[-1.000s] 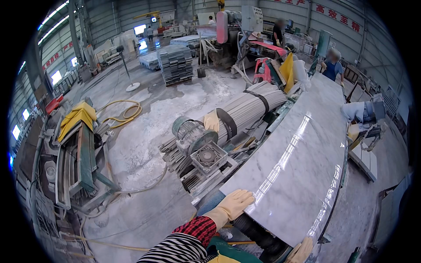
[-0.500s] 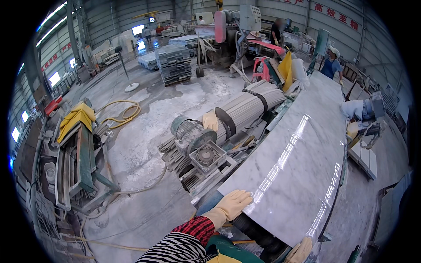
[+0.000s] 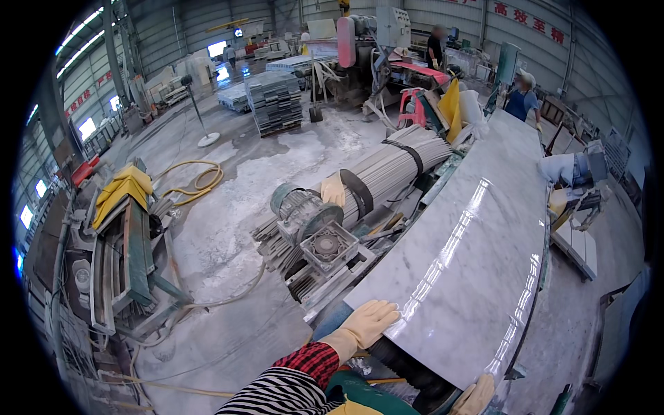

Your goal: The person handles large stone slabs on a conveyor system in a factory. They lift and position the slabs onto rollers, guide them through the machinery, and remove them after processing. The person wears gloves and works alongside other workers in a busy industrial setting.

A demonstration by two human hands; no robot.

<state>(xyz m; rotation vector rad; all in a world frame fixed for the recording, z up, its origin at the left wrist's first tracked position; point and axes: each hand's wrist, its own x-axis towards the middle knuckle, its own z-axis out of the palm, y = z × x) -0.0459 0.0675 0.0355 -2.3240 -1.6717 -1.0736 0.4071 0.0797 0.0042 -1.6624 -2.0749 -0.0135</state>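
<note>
A long white marble slab (image 3: 449, 270) with grey veins and a glossy top stretches from me toward the far right. My left hand (image 3: 363, 325), in a cream glove, lies on its near left corner. The fingers are stretched flat over the top, and the thumb is hard to see. At the near right corner, my right hand (image 3: 474, 397), gloved alike, rests along the edge with its fingers extended. The lower picture edge cuts off part of that hand. Dark ribbed bellows (image 3: 408, 370) show under the slab's near end.
Left of the slab stand a dusty motor (image 3: 301, 211) and a strapped bundle of strips (image 3: 394, 166), with a loose glove (image 3: 333, 189) on it. A co-worker (image 3: 520, 104) stands by the slab's far end. A yellow hose (image 3: 200, 181) coils on the floor beside a metal frame (image 3: 131, 256).
My hands and the slab keep their places. The co-worker at the far end has shifted their head slightly, and the whole view has moved a little.
</note>
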